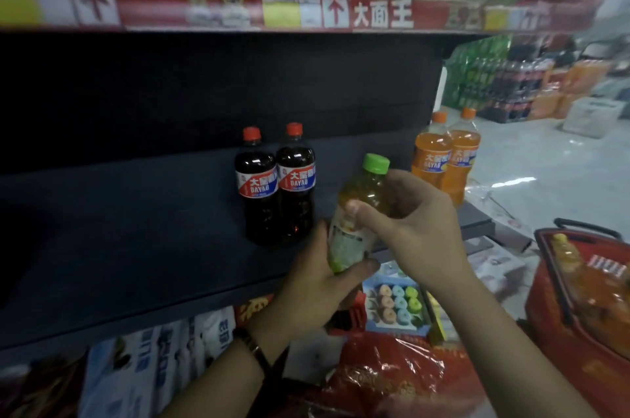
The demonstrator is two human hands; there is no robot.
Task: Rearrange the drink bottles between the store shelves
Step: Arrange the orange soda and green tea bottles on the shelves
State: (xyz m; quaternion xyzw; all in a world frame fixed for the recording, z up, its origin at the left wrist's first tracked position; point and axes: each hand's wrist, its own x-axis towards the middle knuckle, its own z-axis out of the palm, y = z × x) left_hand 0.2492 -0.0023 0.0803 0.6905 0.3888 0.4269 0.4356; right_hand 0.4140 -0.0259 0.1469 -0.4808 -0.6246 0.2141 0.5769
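Bottle, clear plastic, green-capped

Below the left hand sits a blue tray of pastel pieces, perhaps sweets; red packets lie lower. White-and-blue packs stand lower left. A red basket sits right of the right hand.

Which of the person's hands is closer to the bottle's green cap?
Right. The right hand grips the bottle just below the green cap; the left hand holds the bottle's lower end, farther from it.
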